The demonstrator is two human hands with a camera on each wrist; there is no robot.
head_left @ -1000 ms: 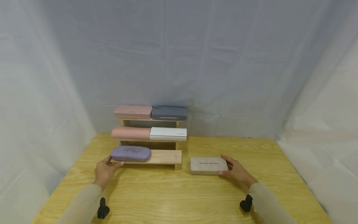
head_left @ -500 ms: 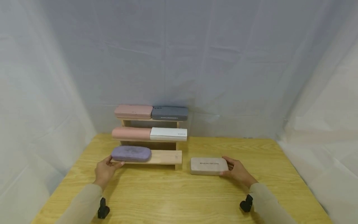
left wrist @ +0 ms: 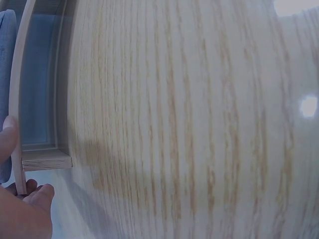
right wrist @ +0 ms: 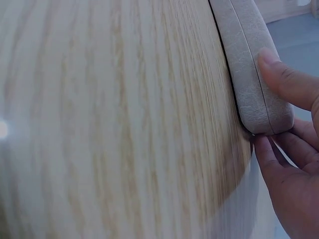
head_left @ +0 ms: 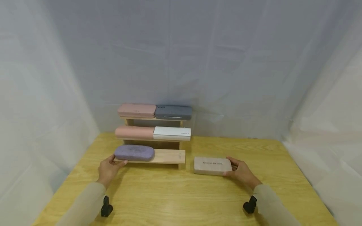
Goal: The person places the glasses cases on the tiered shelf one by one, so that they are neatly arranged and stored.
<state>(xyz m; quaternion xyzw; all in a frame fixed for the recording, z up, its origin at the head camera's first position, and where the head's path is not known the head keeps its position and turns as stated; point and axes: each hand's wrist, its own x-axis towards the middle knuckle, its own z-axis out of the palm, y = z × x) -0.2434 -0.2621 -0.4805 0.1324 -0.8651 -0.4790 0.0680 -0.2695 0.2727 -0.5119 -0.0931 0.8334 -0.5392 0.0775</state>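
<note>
A beige glasses case (head_left: 212, 165) with dark lettering lies flat on the table, right of a three-tier wooden rack (head_left: 169, 156). My right hand (head_left: 241, 173) grips the case's right end; in the right wrist view the thumb (right wrist: 289, 82) presses its front side and the other fingers sit at its end and behind. On the bottom tier, at the left, rests a purple glasses case (head_left: 134, 153). My left hand (head_left: 108, 169) holds that tier's left end. In the left wrist view its thumb lies on the board's front edge by the purple case, with fingertips (left wrist: 44, 194) below the board.
The top tier carries a pink case (head_left: 137, 110) and a grey-blue case (head_left: 173, 112) side by side. A salmon case (head_left: 134, 132) and a white case (head_left: 172, 133) fill the middle tier. Pale sheeting (head_left: 181, 62) hangs behind and beside the wood-grain table (head_left: 169, 197).
The head view has shifted slightly, so everything sits a little further right and higher. Both hands keep their places on the rack and the beige case.
</note>
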